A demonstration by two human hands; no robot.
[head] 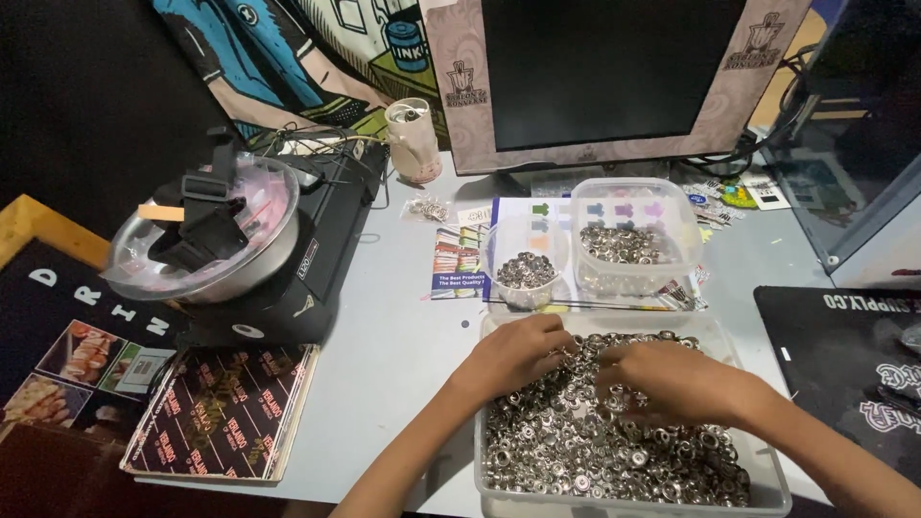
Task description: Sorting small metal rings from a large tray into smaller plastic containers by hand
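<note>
While both forearms reach in from the lower edge, the long clear tray (pixel 767 480) of silver metal rings (pixel 595 451) lies near the bench (pixel 403 336) front, its long axis running left-right. Left hand (pixel 513 353) and right hand (pixel 672 382) rest palm-down, fingers curled, pinching rings.

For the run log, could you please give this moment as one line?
left hand: in rings | right hand: in rings | tub: full | small cup, box: part-filled
</note>
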